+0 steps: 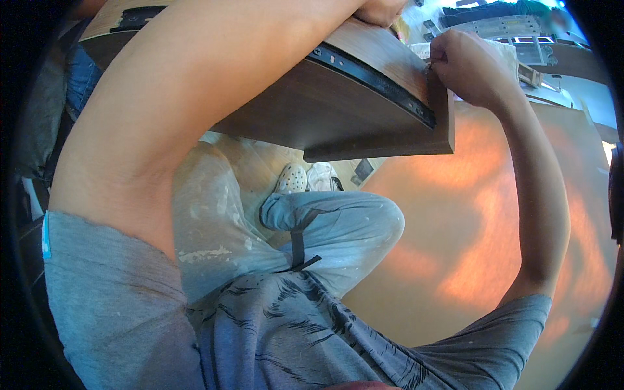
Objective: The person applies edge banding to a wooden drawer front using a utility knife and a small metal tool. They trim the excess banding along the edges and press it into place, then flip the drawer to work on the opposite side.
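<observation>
two hands are counted: one left hand and one right hand. one wooden drawer, two black rails and two white shoes are shown.

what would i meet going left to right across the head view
Grey left sleeve → white clog with holes → left hand, cut off by the top edge → right hand, by the right end of the brown wooden piece
</observation>
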`<state>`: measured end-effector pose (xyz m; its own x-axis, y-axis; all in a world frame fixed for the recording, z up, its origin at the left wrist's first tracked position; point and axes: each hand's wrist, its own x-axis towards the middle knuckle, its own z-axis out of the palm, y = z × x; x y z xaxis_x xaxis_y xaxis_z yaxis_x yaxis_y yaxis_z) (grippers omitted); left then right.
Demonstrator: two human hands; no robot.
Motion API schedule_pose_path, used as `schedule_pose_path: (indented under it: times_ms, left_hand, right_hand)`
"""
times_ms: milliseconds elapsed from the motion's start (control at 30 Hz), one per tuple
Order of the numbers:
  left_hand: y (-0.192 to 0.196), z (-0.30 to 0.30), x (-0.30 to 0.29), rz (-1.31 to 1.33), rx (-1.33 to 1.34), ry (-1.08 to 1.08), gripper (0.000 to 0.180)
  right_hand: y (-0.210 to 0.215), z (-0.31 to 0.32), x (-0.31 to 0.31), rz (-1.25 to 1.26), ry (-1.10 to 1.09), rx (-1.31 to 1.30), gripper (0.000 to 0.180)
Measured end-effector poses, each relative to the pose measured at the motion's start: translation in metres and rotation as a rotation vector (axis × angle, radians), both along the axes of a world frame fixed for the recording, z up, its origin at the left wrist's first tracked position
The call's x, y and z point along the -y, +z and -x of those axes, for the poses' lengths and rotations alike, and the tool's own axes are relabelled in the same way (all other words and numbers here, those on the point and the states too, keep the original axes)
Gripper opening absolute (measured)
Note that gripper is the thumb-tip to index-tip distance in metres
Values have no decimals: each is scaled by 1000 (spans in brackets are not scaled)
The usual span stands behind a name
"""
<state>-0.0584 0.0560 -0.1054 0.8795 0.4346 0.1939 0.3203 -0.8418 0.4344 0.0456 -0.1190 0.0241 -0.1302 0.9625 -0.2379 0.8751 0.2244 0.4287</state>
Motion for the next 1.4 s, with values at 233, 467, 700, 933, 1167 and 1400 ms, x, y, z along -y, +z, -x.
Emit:
schedule_pose_path:
  times_ms: [233,467,700,933,1167,1400]
  left_hand:
    - [0,-1,-1,8,3,-1,17]
    - [-1,-1,-1,7,2,0,17]
    - [-3,-3,-1,-3,-10,9,17]
    - [-7,-33,-14,-787,-409,-328,16]
    - [-15,-16,-15,-115,-45,-82,12]
    - [-12,-13,-11,-75,-25,-35,12]
  right_hand:
    - [-6,0,6,-13,126,112,14]
    - [-14,6,20,-41,204,223,14]
    - [-7,16,11,29,-151,68,21]
    - [-4,-5,1,79,-402,-323,27]
    - [0,-12,-2,114,-420,-412,23]
    - [1,-13,-3,81,-430,-387,20]
